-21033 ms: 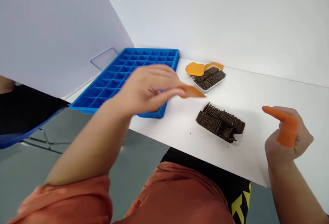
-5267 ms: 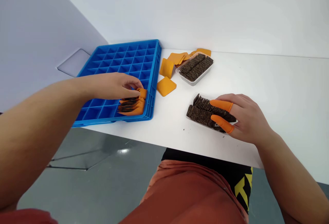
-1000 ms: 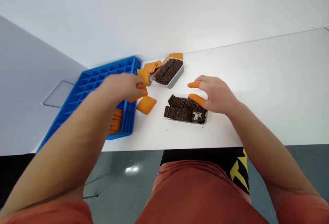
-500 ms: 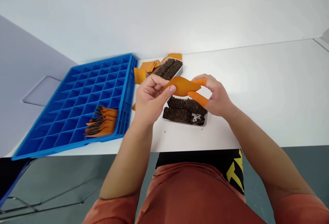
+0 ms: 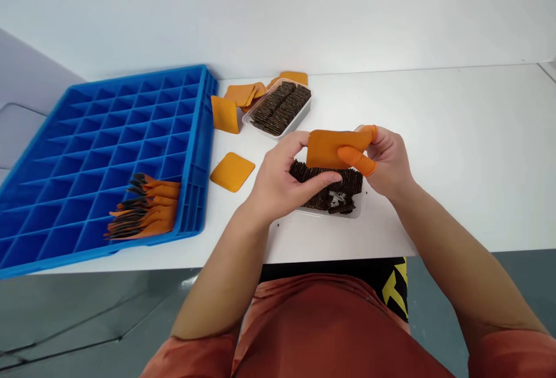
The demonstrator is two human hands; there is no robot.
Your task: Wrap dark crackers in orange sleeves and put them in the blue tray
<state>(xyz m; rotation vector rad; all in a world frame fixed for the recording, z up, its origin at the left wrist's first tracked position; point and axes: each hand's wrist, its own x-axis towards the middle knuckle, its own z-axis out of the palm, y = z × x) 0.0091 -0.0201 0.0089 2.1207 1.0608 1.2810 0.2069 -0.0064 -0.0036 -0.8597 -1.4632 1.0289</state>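
A small orange envelope point(image 5: 325, 149) is pinched at its right end by my right hand point(image 5: 386, 158), whose thumb and index finger wear orange finger covers. My left hand point(image 5: 282, 181) is at the envelope's left end, its thumb stretched out below, apart from the envelope; its other fingers are partly hidden behind it. Below both hands, a clear plastic tub point(image 5: 354, 214) holds rows of thin dark brown pieces point(image 5: 324, 198), partly covered by the left hand. A single orange envelope point(image 5: 233, 172) lies flat to the left of the hands.
A blue divided crate point(image 5: 191, 152) stands at the left, with several orange envelopes point(image 5: 158, 210) holding dark pieces in its near right compartments. Behind the hands sits a second tub point(image 5: 299, 117) of dark pieces, beside loose orange envelopes point(image 5: 243, 94). A white wall point(image 5: 347, 13) backs the table.
The envelope has gone from bulging and tilted to flatter and level. My left thumb has come off its face and dropped below. The view has shifted, showing the loose envelope at left.
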